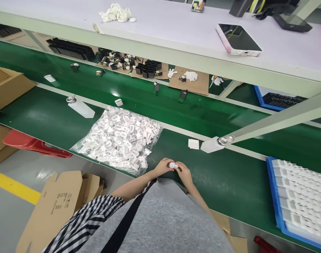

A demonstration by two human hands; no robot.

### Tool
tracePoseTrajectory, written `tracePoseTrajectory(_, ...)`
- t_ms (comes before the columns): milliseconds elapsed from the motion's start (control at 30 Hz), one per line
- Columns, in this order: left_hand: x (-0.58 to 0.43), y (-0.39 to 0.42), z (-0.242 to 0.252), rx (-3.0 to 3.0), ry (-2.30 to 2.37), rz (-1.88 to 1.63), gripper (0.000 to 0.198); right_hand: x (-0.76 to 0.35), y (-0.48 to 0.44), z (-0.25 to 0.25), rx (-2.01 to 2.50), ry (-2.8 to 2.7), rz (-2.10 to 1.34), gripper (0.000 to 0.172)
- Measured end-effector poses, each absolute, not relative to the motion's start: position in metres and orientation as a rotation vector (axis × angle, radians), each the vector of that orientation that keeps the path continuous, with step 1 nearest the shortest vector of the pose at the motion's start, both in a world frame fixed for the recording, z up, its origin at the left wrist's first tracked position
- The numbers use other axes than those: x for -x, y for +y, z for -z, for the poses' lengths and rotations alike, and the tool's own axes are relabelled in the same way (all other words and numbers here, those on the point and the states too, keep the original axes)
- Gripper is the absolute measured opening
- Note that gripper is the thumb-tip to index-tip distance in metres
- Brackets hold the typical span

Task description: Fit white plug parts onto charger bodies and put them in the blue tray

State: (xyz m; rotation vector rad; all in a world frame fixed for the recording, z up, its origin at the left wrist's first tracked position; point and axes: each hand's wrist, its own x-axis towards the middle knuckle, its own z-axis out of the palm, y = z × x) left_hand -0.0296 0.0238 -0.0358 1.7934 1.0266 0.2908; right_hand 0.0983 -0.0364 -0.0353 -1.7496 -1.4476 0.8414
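Note:
My left hand (162, 167) and my right hand (184, 173) meet over the near edge of the green conveyor belt (229, 182). Both are closed together around a small white plastic part (173, 164) held between the fingertips. A clear plastic bag full of white parts (119, 138) lies on the belt just left of my hands. A small white square piece (193, 144) rests on the belt beyond them.
A blue tray of white parts (300, 196) sits at the right. White squeeze bottles (81, 108) (213, 144) lie on the belt. Cardboard boxes (57, 203) stand on the floor at left. A tablet (238, 39) lies on the upper shelf.

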Motion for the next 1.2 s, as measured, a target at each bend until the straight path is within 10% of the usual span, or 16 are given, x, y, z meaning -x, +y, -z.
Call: tracePoseTrajectory(1200, 0.040, 0.023, 0.030, -2.009, 1.146, -0.106, 0.033, -0.095, -0.026, 0.033, 1.841, -1.860, -0.787, 0.024)
